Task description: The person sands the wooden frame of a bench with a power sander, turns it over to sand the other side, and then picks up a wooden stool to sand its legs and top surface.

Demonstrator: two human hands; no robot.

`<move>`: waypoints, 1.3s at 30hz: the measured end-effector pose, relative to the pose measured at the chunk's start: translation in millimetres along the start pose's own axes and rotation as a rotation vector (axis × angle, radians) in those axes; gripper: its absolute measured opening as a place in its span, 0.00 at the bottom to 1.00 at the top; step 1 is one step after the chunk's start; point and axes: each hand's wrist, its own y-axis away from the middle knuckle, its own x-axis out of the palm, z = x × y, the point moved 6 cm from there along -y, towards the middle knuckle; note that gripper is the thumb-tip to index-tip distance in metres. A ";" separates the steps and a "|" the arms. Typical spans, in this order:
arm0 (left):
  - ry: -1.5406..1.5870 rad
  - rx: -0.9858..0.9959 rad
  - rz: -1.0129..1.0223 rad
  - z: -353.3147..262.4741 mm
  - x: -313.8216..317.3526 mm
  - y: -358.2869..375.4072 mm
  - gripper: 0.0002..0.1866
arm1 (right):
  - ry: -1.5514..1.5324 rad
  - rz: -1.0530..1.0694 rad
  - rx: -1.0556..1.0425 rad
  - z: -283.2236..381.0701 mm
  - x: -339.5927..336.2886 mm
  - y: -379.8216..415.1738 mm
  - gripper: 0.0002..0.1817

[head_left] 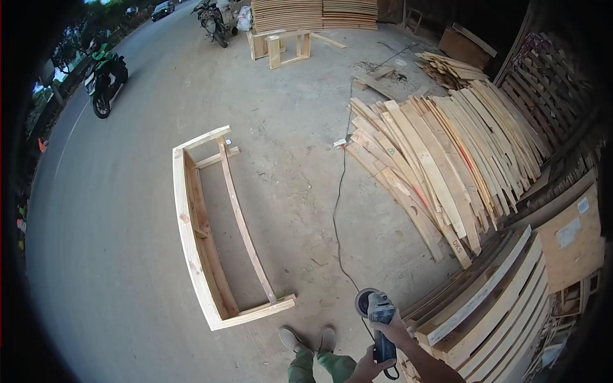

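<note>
An angle grinder [382, 319] with a dark body and a round disc [365, 301] is held in front of me at the lower right. My right hand [396, 330] grips its body just behind the head. Lower down, my left hand [368, 367] is closed around the rear of the tool; some of its fingers are hidden. The disc end points away from me, clear of any wood. To the left of my feet, a long wooden frame [183, 210] of pale planks lies on the concrete, touched by neither hand.
A black cable [336, 220] runs along the ground to a white socket [340, 143]. Loose planks [424, 166] lie on the right, with a slatted wooden stack [491, 313] beside me. Smaller frames [288, 57] stand farther off. A motorcycle with a rider [105, 80] is on the road.
</note>
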 end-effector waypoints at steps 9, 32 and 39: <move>0.022 -0.137 0.138 134.2 -75.5 78.9 0.40 | 0.374 0.493 -0.086 -75.8 165.7 0.3 0.49; 0.274 -0.184 -0.278 432.2 -442.8 50.0 0.45 | 0.076 0.429 -0.294 -344.9 587.1 -96.0 0.50; 0.298 0.096 -0.335 414.3 -478.8 -11.9 0.39 | -0.047 0.352 -0.407 -303.3 604.9 -148.7 0.36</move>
